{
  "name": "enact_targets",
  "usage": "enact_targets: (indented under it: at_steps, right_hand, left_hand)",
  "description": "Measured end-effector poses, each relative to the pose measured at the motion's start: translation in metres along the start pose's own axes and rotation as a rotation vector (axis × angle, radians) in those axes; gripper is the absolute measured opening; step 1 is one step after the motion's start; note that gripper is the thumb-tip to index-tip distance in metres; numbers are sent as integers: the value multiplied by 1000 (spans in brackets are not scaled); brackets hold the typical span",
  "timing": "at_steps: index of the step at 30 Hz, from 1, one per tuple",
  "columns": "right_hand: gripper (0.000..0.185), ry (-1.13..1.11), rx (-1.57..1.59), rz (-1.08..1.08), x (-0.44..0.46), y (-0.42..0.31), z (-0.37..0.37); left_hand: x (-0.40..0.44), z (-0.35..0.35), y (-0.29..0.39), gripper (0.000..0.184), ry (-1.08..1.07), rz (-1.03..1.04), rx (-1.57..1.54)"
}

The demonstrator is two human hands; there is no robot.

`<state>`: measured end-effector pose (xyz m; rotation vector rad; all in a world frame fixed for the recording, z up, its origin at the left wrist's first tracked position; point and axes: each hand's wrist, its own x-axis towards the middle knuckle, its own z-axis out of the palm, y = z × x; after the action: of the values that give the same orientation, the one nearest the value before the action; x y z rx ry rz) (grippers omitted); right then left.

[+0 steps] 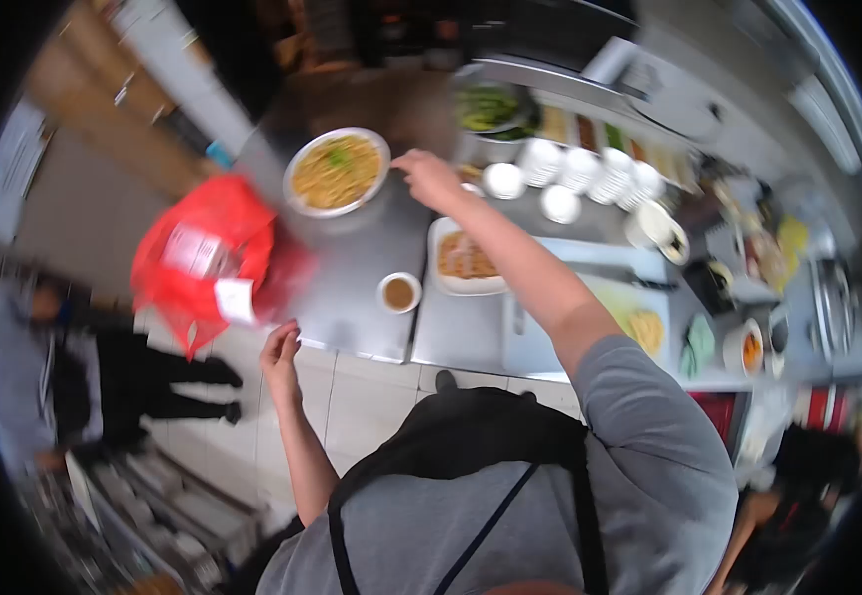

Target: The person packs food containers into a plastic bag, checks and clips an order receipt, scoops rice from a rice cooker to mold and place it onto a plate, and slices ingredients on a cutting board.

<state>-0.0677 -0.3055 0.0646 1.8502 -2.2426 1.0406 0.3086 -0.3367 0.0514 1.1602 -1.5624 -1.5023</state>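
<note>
A white oval bowl of noodles with a green garnish is over the steel counter. My right hand reaches across to its right rim, with fingertips drawn together at the edge. Low on the left, my left hand has its fingers curled together near the counter's front edge; whatever they hold, if anything, is too small to make out. Just above it is a red plastic bag with white paper slips on it. A small cup of brown sauce and a white tray of sliced food stand nearby.
A cutting board with a knife lies right of the tray. Stacked white cups, a bowl of greens and ingredient containers line the back. Another person is at left, and one more at lower right.
</note>
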Motion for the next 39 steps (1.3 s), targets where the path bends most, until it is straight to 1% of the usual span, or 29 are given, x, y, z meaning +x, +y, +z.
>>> enact_targets:
  at_steps: [1,3,5,7,8,9,11,13,14,15,17,19,21,22,23,24,26,27,28,30,31,32,33,34,35,36,37,39]
  right_hand:
    - [39,3,47,56,-12,-1,-21]
    - [37,90,148,80,-42,4,-65]
    - [29,283,2,85,-84,8,-112]
    - [24,469,2,226,-130,20,-151]
    - [18,499,77,348,-158,22,-172]
    - [18,533,44,375,-186,30,-188]
    - [16,807,-23,523,-245,44,-213]
    - [22,780,73,885,-305,28,-263]
    - [24,848,48,913,-339,33,-281]
    - [26,915,20,938,-373,42,-296]
    - [23,1010,-343,922,-442,60,-325]
    - [21,1103,-509,927,-514,86,-352]
    - [17,1112,-657,996,-567,94,-383]
    - [17,1113,-653,999,-580,99,-392]
    - [15,1065,-578,1135,-594,102,-397]
    - [12,1012,-499,1269,-605,101,-400]
    - [11,735,-314,1207,-617,135,-372]
    - [15,633,-239,1068,-607,133,-356]
    - [23,517,-421,846,-602,139,-336]
    - [28,348,-645,768,-591,130,-309]
    - [28,347,-636,767,-602,130,-302]
    - [31,291,-562,702,-614,134,-295]
    - [34,239,-491,636,-625,135,-292]
    - [35,281,-430,636,-642,127,-294]
    - [37,323,-368,634,-665,119,-301]
    - [35,320,-413,696,-682,110,-318]
    - [34,317,-459,758,-700,104,-335]
    - [28,507,-575,1008,-749,111,-350]
  left_hand:
    - [8,14,6,20,-47,17,-1]
    - [26,44,12,19,-187,96,-65]
    - [41,81,16,19,-318,136,-13]
    - [40,127,33,19,-436,167,5]
    - [39,150,37,19,-505,180,0]
    - [36,170,41,19,-540,196,12]
    - [26,207,51,19,-598,221,18]
    - [4,245,64,18,-693,254,24]
    - [-8,262,68,17,-762,256,-18]
    - [-19,279,69,17,-778,262,-20]
    - [-43,310,67,17,-859,249,-47]
    - [-64,339,59,16,-870,242,-12]
    - [-98,369,59,16,-891,225,15]
    - [-118,385,61,15,-889,218,39]
    - [-137,401,63,15,-889,220,45]
    - [-155,419,64,15,-947,210,82]
    - [-194,463,61,15,-1042,185,125]
    - [-215,489,59,15,-1125,222,142]
    - [-237,516,57,15,-1208,258,158]
    - [-279,572,47,15,-1348,338,191]
    - [-299,597,44,18,-1415,438,227]
    - [-319,621,41,21,-1481,539,265]
    - [-335,645,37,22,-1536,555,320]
    - [-349,668,31,23,-1592,573,378]
    - [-360,693,11,26,-1573,554,358]
    - [-370,713,-2,28,-1552,533,335]
    - [-384,727,2,28,-1548,534,339]
    - [-410,746,11,31,-1413,155,474]
